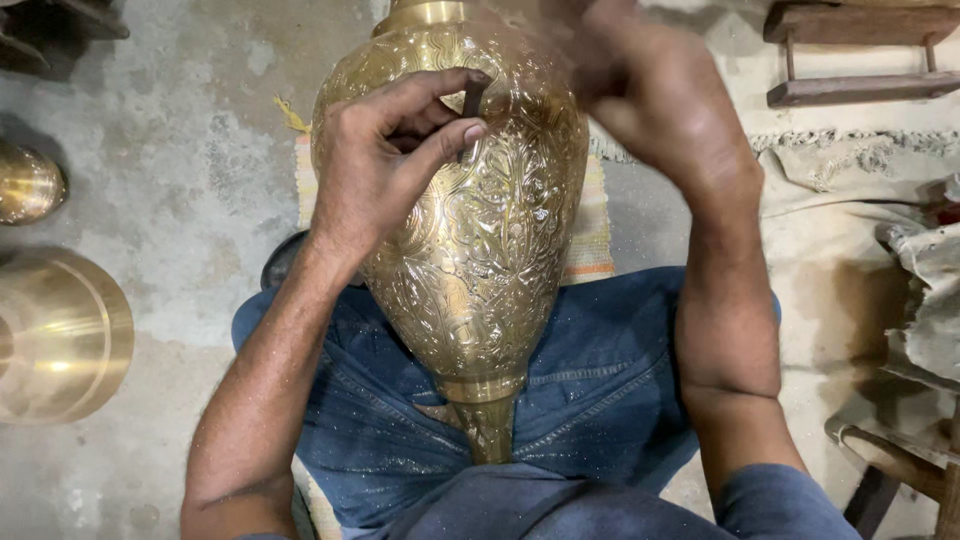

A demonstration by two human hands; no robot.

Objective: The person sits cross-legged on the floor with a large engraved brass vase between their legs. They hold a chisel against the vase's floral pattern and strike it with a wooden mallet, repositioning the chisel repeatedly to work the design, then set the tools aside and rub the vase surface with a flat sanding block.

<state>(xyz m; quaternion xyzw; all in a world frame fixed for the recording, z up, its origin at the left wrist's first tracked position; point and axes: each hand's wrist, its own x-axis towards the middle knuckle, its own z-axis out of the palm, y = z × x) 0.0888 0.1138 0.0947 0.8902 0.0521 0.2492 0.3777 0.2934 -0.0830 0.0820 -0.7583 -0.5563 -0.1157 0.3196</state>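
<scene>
Under left hand (385,165), engraved brass vase (480,250).

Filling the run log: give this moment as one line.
left hand: pinches dark chisel against engraved brass vase | right hand: raised, blurred | vase on lap
</scene>
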